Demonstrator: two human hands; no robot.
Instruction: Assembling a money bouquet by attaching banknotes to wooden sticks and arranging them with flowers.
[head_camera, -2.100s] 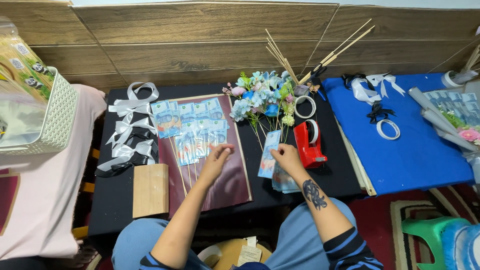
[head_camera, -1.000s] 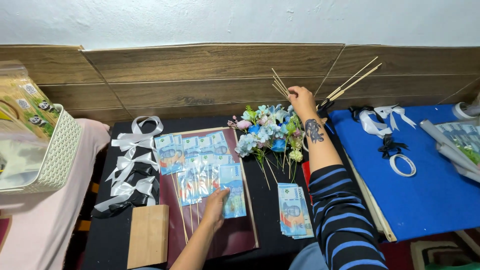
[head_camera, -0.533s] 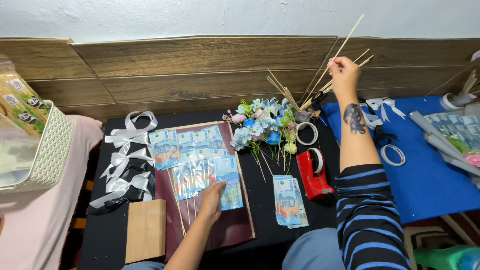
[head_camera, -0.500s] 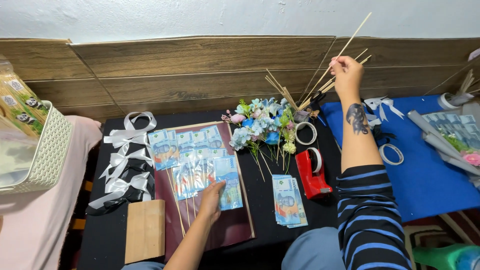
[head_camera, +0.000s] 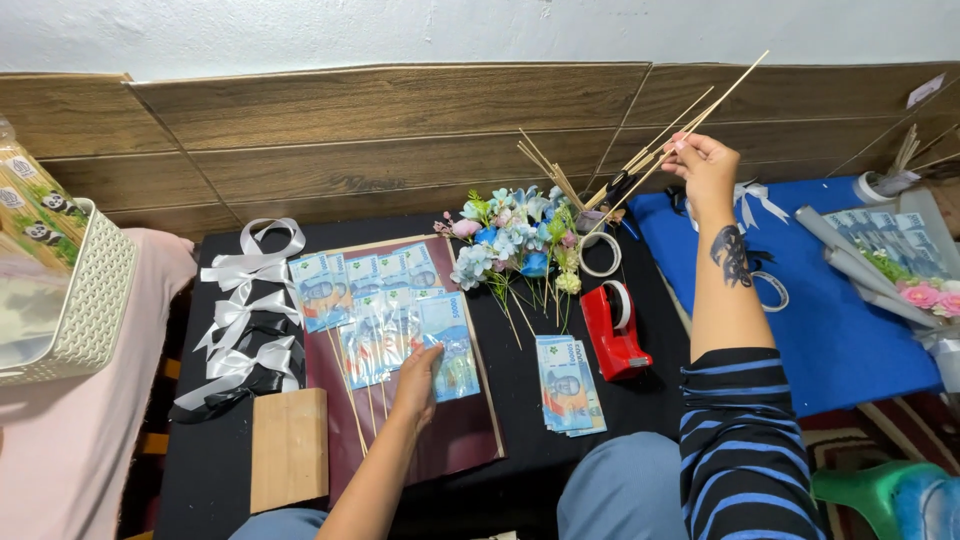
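My right hand (head_camera: 703, 165) is raised at the back of the table, pinching a long thin wooden skewer (head_camera: 722, 92) that slants up to the right, above the bundle of skewers (head_camera: 560, 180). My left hand (head_camera: 418, 370) rests flat on wrapped blue banknotes on sticks (head_camera: 385, 315), which are fanned out on a dark red sheet (head_camera: 470, 440). A loose stack of blue banknotes (head_camera: 568, 385) lies on the black table between my arms. Blue, white and pink artificial flowers (head_camera: 510, 240) lie behind it.
A red tape dispenser (head_camera: 612, 330) and tape rolls (head_camera: 600, 255) sit right of the flowers. White and black ribbon bows (head_camera: 240, 320) and a wooden block (head_camera: 288, 450) lie at left. A white basket (head_camera: 90, 300) stands far left. A blue mat (head_camera: 830, 320) with wrapped bouquet parts lies right.
My right hand left the banknote stack, reached back to the skewer bundle and lifted one skewer out. My left hand stayed on the fanned notes.
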